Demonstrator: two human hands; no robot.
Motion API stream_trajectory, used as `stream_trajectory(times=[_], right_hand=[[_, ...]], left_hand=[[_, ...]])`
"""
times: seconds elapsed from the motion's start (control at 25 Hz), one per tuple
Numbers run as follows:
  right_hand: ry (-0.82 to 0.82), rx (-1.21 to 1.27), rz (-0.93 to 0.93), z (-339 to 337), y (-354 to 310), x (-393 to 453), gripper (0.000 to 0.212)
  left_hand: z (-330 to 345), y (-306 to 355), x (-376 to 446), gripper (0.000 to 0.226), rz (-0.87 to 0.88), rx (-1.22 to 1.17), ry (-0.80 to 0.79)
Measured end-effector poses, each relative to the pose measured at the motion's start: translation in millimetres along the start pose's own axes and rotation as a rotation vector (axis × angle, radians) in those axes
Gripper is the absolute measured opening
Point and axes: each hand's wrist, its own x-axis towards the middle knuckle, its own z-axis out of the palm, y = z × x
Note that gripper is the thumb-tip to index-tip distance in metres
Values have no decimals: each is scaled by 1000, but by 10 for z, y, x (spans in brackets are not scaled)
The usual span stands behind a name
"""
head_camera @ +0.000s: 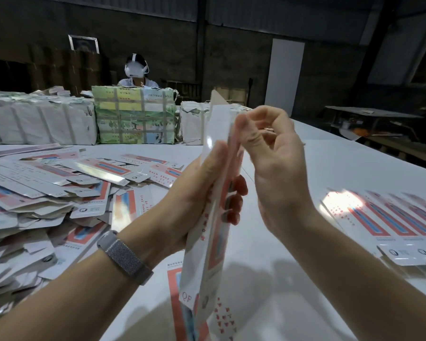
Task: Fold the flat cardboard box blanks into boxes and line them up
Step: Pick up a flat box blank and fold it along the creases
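I hold a long narrow white-and-red box blank (207, 262) upright over the white table (330, 168). My left hand (199, 193) grips its middle, thumb on the near face and fingertips wrapped round the far side. My right hand (268, 148) has its fingers curled at the blank's upper edge, touching it near the top flap. To the left lies a loose pile of flat blanks (47, 193). A row of folded boxes (391, 217) lies side by side at the right. Another blank (177, 303) lies flat on the table under my hands.
Taped bundles of stock (133, 116) stand along the table's far side. Behind them sits another person (135, 70) wearing a headset. The table's right edge runs diagonally at the upper right, with a dark bench (369, 119) beyond it.
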Motion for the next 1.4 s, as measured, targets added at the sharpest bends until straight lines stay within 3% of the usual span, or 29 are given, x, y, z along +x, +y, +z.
stream_trajectory(times=[0.16, 0.32, 0.44, 0.52, 0.6, 0.64, 0.76, 0.84, 1.0, 1.24, 1.4], right_hand=[[-119, 102, 44, 78, 70, -122, 41], [-104, 96, -18, 115, 132, -167, 47], [-99, 230, 58, 112, 140, -172, 35], [-130, 387, 140, 112, 119, -169, 32], [-162, 498, 202, 99, 107, -171, 34], [-170, 547, 220, 99, 109, -174, 34], [-185, 662, 230, 95, 125, -177, 39], [-187, 686, 218, 88, 135, -177, 41], [-192, 701, 215, 89, 159, -157, 40], [-162, 410, 99, 74, 263, -131, 26], [-148, 378, 56, 78, 285, -142, 22]], left_hand=[[-11, 15, 20, 71, 80, -124, -24], [18, 30, 26, 73, 56, -98, 56], [67, 55, 28, 65, 107, 89, 327], [44, 42, 43, 42, 262, 185, 524], [29, 24, 56, 17, 401, 309, 618], [34, 13, 61, 12, 437, 354, 603], [53, -37, 63, 42, 475, 425, 454], [63, -54, 75, 51, 485, 413, 396], [77, -66, 79, 39, 512, 279, 363], [135, -62, 60, 28, 488, 152, 314], [134, -98, 50, 23, 444, 136, 312]])
